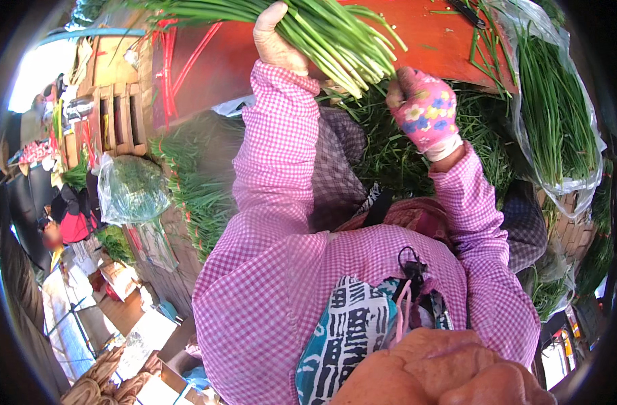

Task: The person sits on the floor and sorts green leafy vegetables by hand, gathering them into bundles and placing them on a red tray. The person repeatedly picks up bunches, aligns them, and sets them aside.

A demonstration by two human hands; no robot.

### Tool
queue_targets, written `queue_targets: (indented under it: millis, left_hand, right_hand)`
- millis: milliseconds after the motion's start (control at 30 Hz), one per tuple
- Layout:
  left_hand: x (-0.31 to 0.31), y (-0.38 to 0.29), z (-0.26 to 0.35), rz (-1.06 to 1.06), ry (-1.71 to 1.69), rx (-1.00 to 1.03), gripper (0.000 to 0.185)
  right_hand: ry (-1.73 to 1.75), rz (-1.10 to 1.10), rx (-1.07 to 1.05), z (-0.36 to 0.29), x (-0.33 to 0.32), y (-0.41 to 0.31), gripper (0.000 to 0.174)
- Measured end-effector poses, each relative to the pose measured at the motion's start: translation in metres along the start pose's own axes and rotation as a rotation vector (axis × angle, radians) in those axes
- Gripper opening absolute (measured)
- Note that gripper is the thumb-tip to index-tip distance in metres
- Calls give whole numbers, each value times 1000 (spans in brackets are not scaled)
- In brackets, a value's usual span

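My left hand (280, 43) is bare and grips a thick bunch of long green garlic chives (334, 45), holding it tilted above a red board (425, 40). The pale cut ends point down to the right. My right hand (422, 109), in a pink flowered glove, is at those stem ends with its fingers curled; whether it pinches a stem cannot be told. Red ties (168, 76) hang over the board's left side. A dark-handled tool (468, 12), perhaps a knife, lies at the top right among loose leaves. Loose green leaves (399, 152) are heaped below the board.
Clear plastic holds more chives (556, 111) at the right. Bundles with red ties (197, 187) line the floor at the left, beside a filled plastic bag (134, 190). A wooden pallet (121, 119) stands farther left. Another person (75, 223) is at the far left.
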State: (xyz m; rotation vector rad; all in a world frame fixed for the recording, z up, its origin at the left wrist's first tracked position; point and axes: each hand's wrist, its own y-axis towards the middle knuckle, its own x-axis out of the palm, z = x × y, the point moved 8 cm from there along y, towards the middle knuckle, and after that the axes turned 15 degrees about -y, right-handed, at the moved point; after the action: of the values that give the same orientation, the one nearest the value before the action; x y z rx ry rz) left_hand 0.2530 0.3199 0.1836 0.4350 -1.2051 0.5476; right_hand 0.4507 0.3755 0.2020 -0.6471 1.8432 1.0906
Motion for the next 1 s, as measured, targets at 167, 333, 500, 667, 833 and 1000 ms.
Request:
queue_targets:
  millis: [167, 333, 500, 667, 833, 1000]
  left_hand:
    - [-7, 9, -7, 36, 16, -22, 60]
    - [-7, 10, -22, -73, -87, -108, 65]
    - [-12, 1, -21, -8, -152, -123, 60]
    - [11, -3, 12, -87, -76, 32, 70]
    - [28, 15, 15, -65, -21, -98, 64]
    - [22, 59, -6, 159, 47, -534, 43]
  right_hand:
    - [-99, -31, -76, -8, -7, 24, 16]
    - [-133, -129, 12, -11, 4, 30, 20]
    - [-140, -75, -1, -7, 8, 0, 15]
    - [-212, -349, 40, 31, 19, -17, 18]
    - [948, -160, 221, 43, 14, 31, 63]
    - [1249, -304, 434, 2, 58, 80, 54]
